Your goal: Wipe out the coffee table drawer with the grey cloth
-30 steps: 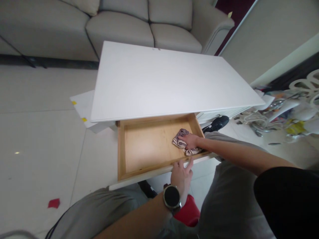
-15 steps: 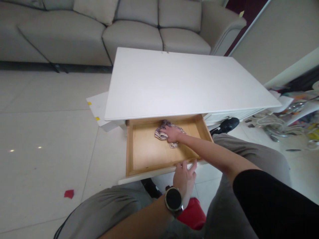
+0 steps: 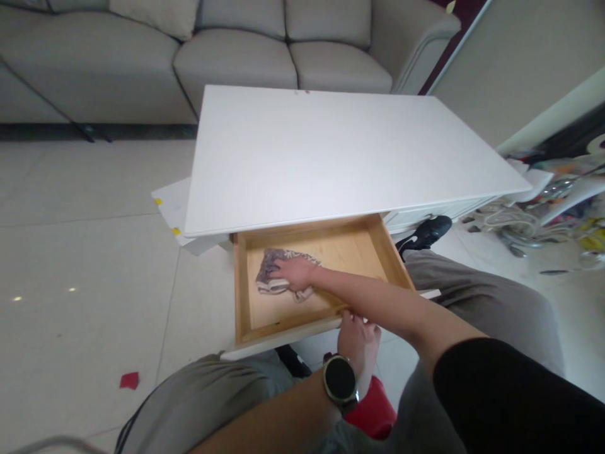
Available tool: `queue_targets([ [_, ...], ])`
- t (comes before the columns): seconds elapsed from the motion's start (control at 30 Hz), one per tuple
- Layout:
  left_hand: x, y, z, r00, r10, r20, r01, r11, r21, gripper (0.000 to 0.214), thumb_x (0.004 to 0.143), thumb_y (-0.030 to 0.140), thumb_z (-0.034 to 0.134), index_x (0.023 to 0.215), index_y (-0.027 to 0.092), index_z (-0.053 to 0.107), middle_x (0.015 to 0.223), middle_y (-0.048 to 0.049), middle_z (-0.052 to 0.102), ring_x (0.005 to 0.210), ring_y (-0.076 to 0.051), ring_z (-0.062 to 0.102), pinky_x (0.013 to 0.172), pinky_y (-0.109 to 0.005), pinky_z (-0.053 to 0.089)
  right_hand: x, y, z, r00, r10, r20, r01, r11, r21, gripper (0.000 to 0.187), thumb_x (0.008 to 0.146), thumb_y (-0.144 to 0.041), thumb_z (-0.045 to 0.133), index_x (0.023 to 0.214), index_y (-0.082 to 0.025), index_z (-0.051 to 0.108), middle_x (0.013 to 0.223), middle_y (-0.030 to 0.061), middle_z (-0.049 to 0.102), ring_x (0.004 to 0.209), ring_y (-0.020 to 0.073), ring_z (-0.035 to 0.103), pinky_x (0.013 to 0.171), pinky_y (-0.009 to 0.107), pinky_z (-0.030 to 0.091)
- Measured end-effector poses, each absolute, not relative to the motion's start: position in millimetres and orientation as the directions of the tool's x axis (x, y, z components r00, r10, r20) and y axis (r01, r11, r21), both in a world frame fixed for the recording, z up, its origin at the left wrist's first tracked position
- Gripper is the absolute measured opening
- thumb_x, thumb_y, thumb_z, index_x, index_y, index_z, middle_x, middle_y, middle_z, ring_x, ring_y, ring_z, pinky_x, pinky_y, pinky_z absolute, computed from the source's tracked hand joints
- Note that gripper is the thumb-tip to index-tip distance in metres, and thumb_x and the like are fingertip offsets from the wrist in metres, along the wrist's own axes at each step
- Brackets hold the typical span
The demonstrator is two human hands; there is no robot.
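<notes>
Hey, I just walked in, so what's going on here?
Someone has a drawer pulled out from a white table. Their right hand is spread over a crumpled cloth on the drawer's bottom, toward its left end. Their left hand is at the drawer's front edge. A sofa stands behind the table.

A patterned cloth (image 3: 270, 270) is held under the right hand (image 3: 297, 273) inside the pulled-out drawer (image 3: 352, 249) of a white table (image 3: 340, 151), while the drawer's front edge (image 3: 283, 338) is touched by the left hand (image 3: 355, 340).
</notes>
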State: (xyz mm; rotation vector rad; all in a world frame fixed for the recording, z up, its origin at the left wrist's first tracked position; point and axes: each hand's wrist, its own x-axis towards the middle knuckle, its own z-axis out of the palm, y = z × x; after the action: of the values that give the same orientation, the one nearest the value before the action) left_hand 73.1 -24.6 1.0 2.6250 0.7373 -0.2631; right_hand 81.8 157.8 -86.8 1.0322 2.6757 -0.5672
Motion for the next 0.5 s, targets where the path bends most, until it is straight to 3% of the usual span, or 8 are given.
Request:
queue_targets([
  [0.1,64,-23,2,0.851,0.463,-0.248,0.521,-0.804,0.287,0.038,0.103,0.020,0.039,0.117,0.025,0.075,0.143,-0.0062,0.060,0.113,-0.028,0.057,0.084,-0.046,0.051,147,175,-77,-0.500,0.782,-0.373,0.866,0.465,-0.185,0.068,0.082,-0.035,0.067,0.148,-0.030,0.048,0.141,0.0128,0.052,0.111,0.0299,0.063,0.086,0.040,0.054],
  [0.2,59,-22,1,0.859,0.484,-0.167,0.512,-0.826,0.236,0.040,0.104,0.022,0.037,0.118,0.026,0.075,0.156,-0.0047,0.048,0.113,-0.027,0.056,0.082,-0.046,0.051,211,172,-69,-0.282,0.859,-0.426,0.958,0.276,-0.079,0.069,0.083,-0.035,0.066,0.148,-0.028,0.047,0.139,0.0155,0.054,0.113,0.0331,0.062,0.092,0.045,0.051],
  [0.37,56,-22,0,0.874,0.468,-0.133,0.486,-0.838,0.249,0.039,0.104,0.021,0.039,0.117,0.027,0.075,0.154,-0.0041,0.050,0.113,-0.026,0.055,0.083,-0.044,0.052,270,126,-70,0.019,0.903,-0.429,0.998,0.008,0.061,0.068,0.085,-0.040,0.062,0.149,-0.024,0.043,0.144,0.0194,0.048,0.113,0.0356,0.061,0.091,0.047,0.051],
  [0.5,55,-23,-2,0.873,0.464,-0.151,0.488,-0.828,0.277,0.035,0.103,0.023,0.043,0.116,0.027,0.076,0.155,-0.0054,0.049,0.116,-0.027,0.055,0.086,-0.046,0.052,267,100,-78,0.157,0.894,-0.420,0.986,-0.119,0.115,0.065,0.087,-0.040,0.059,0.147,-0.021,0.042,0.143,0.0222,0.046,0.110,0.0363,0.062,0.089,0.047,0.050],
])
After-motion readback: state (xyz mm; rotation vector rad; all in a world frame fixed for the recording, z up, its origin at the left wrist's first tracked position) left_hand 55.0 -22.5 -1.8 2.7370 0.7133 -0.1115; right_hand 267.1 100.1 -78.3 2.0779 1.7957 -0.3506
